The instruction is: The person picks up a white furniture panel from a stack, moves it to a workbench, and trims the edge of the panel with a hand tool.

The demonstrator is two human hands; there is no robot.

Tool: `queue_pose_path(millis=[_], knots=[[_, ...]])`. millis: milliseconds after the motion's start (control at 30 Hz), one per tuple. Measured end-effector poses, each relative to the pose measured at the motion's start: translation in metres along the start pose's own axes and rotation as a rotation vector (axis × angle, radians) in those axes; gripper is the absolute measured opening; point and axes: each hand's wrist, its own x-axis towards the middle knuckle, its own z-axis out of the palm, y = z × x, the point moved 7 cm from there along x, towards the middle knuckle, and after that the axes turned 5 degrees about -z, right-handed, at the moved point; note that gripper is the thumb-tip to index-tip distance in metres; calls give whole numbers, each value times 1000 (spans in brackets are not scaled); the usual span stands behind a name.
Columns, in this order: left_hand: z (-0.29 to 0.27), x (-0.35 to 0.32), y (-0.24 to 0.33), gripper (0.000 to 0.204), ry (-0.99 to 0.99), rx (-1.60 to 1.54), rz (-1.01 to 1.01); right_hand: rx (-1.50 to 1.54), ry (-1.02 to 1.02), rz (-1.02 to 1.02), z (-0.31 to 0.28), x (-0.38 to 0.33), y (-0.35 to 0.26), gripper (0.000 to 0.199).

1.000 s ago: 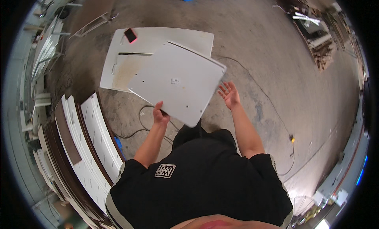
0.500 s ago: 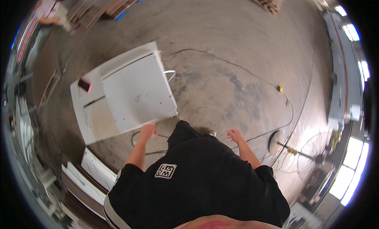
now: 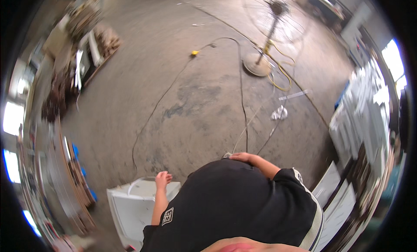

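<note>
Low on the left, by stained concrete [image 3: 195, 126], sits a flat-sided white box [image 3: 129, 213], near the loosely curled, empty left hand [image 3: 163, 178]. Against the black shirt [image 3: 234, 200] lies the right hand [image 3: 241, 156]; its grip I can't tell.

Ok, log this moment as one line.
Left hand: visibly empty, near white boxy unit; right hand: at black fabric shirt; round-based pedestal fan: ahead, right

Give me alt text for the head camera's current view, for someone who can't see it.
A person's left hand is near a white boxy piece, their right hand at their black shirt's front. Ahead, a standing fan and a yellow connector are on the floor.
</note>
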Motion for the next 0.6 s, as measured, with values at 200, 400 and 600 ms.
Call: queue_pose_path(millis=[200,400,600], knots=[[220,34,120,30,-306,512,91,-93,420,170,-98,-79,70,59],[424,27,183,37,-604,884,333,287,917,222,-172,-155,144,48],[551,135,244,30,-663,1199,160,887,993,290,-193,-154,211,35]])
